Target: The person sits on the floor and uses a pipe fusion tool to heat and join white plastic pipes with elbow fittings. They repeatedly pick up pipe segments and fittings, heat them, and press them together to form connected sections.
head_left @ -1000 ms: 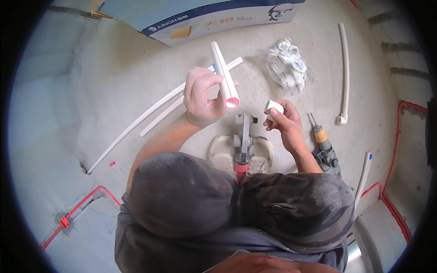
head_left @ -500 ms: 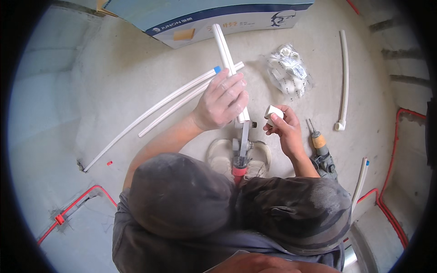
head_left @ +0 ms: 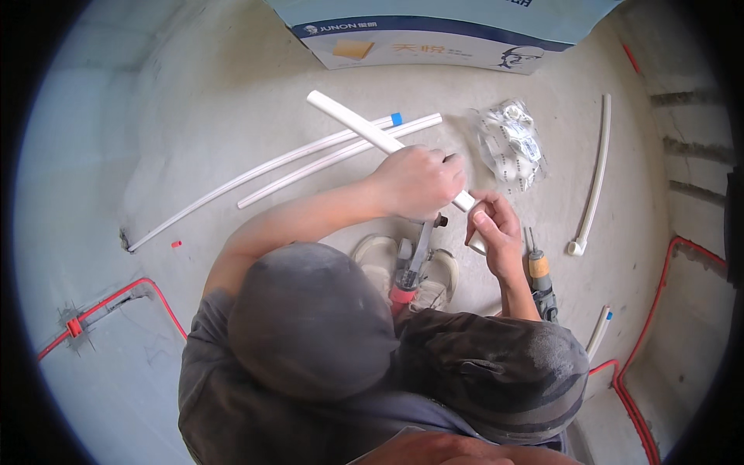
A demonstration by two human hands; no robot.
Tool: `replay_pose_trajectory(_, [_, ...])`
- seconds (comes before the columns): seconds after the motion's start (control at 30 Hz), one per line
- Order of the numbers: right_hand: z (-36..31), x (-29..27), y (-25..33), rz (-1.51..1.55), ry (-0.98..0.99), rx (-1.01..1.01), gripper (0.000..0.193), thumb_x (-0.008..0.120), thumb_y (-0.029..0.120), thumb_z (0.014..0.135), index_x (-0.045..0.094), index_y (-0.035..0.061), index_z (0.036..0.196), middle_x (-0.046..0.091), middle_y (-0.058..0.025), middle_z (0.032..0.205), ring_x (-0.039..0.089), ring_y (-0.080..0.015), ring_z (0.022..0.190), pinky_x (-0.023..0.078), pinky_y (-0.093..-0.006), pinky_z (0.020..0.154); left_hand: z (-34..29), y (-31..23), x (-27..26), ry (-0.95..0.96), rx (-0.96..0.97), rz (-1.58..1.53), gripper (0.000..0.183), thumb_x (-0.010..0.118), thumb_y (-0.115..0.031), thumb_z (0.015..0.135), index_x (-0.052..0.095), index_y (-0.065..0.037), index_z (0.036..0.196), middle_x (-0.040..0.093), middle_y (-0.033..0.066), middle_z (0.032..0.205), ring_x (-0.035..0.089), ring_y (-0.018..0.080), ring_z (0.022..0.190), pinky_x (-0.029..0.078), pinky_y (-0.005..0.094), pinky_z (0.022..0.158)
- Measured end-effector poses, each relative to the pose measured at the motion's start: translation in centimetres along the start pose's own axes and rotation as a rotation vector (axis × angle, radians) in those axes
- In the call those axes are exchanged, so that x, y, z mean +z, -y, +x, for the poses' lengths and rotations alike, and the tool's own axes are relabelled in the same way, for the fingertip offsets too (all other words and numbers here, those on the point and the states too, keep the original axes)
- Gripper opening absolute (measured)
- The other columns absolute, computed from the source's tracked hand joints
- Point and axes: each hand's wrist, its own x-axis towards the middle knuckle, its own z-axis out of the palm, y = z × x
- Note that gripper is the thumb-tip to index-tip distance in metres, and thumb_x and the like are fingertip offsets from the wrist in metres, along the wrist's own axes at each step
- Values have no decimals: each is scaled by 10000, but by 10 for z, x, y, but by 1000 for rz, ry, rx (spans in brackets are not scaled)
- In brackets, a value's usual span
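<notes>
My left hand [head_left: 422,182] is wrapped round a white plastic pipe [head_left: 349,118] that slants from upper left down to the right. In my right hand [head_left: 496,229] is a white pipe elbow [head_left: 478,242], mostly hidden by the fingers. The pipe's lower end meets the right hand at the elbow; how far it sits inside cannot be seen. Below my hands, between my shoes, stands a pipe welding tool [head_left: 407,275] with a flat metal plate and a red body.
Two long white pipes [head_left: 287,161] lie at left. A clear bag of white fittings [head_left: 511,143] rests beyond my right hand. A power drill [head_left: 540,279] and a pipe with an elbow [head_left: 597,186] are at right. A large carton [head_left: 434,46] stands ahead.
The pipe has come away from the welding tool and tilted, its far end swinging left. Its near end and the elbow have come together at my right hand.
</notes>
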Motion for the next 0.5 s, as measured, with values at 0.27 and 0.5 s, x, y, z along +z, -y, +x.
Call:
replay_pose_trajectory(0.27, [14, 6, 5, -191, -32, -33, 388, 679, 265, 1031, 676, -28, 1284, 709, -63, 984, 642, -122, 886, 517, -274, 757, 12, -12, 4, 24, -96, 28, 152, 700, -192, 751, 692, -52, 810, 647, 99, 791, 697, 243, 745, 546, 372, 630])
replay_pose_trajectory(0.5, [29, -7, -3, -36, -108, -93, 367, 646, 248, 1049, 673, -3, 1314, 699, -40, 975, 617, -94, 834, 489, -246, 722, 10, -21, 7, -262, -41, 272, 152, 665, -204, 793, 680, -53, 792, 589, 56, 749, 602, 223, 755, 440, 359, 689])
